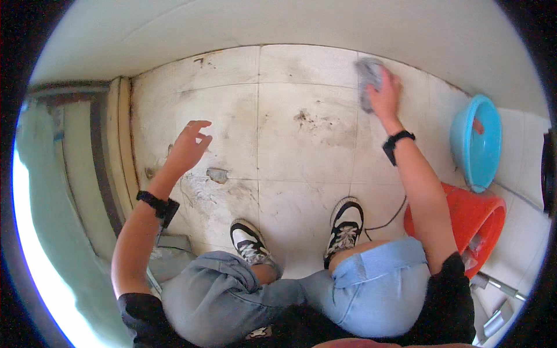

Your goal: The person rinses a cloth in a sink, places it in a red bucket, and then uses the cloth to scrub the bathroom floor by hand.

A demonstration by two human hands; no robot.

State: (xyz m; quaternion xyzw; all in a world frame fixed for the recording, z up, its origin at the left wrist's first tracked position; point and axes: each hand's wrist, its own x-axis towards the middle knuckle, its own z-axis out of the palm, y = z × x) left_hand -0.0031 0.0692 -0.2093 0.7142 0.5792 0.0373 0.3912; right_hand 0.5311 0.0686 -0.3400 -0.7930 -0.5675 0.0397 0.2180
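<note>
My right hand [385,93] is pressed over a grey cloth [369,71] on the tiled floor [307,148], at the far right near the base of the wall. The cloth and the fingers look slightly blurred. Over the left part of the floor my left hand [191,142] hangs with fingers bent and apart, holding nothing. Dark smudges and grime mark the pale tiles, with a patch of dirt [310,119] in the middle. Close below my left hand is a small grey patch [217,175] that looks like a chipped spot in a tile.
A light blue basin [464,139] leans against the right wall. Nearer me lies a red bucket [452,211] with its mouth to the right. A thin dark cord [390,223] runs by my right shoe [346,229]. The door frame [120,139] stands at the left.
</note>
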